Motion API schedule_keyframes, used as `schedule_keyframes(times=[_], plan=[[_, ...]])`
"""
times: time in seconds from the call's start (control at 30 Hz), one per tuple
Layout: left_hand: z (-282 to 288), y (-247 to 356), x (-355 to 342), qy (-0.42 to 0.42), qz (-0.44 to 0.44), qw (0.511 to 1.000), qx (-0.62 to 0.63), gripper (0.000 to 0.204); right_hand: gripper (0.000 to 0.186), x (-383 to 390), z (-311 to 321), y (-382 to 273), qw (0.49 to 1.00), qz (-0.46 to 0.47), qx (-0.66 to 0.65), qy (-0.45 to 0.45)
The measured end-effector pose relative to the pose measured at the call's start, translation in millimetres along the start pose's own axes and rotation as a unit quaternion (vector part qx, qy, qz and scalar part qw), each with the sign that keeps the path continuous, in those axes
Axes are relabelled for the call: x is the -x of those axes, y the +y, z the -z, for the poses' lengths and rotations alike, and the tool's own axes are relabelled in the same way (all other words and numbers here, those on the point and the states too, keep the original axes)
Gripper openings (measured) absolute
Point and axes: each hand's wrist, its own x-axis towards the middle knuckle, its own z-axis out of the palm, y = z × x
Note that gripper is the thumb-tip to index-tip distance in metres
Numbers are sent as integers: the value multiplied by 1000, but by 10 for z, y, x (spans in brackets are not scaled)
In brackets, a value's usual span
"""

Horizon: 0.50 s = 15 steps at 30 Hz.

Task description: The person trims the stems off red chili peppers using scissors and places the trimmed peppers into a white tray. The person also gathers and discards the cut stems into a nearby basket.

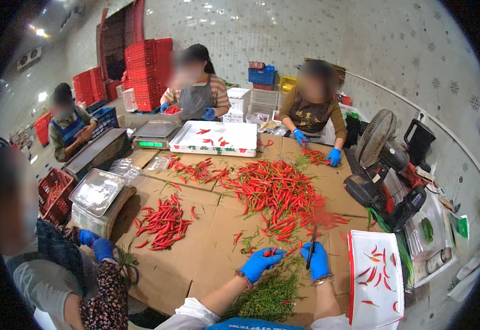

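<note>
My left hand (261, 265), in a blue glove, is closed around red chili peppers (271, 252). Close by on its right, my right hand (317, 261), also blue-gloved, grips a dark, narrow tool that looks like scissors (310, 254). A red chili lies between the two hands. Under my wrists spreads a heap of cut green stems (267, 297). Just beyond my hands rises a large pile of red chilies (276, 190), some with green stems. To the right stands a white tray (359, 247) with a red rim, holding several chilies.
Another chili pile (165, 223) lies left on the cardboard-covered table (210, 242). Farther back are a white box (185, 144) with a few chilies and a scale (154, 135). A fan (376, 137) stands right. Co-workers stand around the table; one sorts chilies at far right.
</note>
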Motion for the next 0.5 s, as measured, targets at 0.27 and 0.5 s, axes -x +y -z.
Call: schedule_keyframes(times=[0.27,0.5], plan=[[0,16,33,114,-137,970,-164,30,18,475,-428,-586,961,-81,-235,-123],[111,389,185,122,-82,988,-49,26,32,460,-355,-590,995,40,3,-96]])
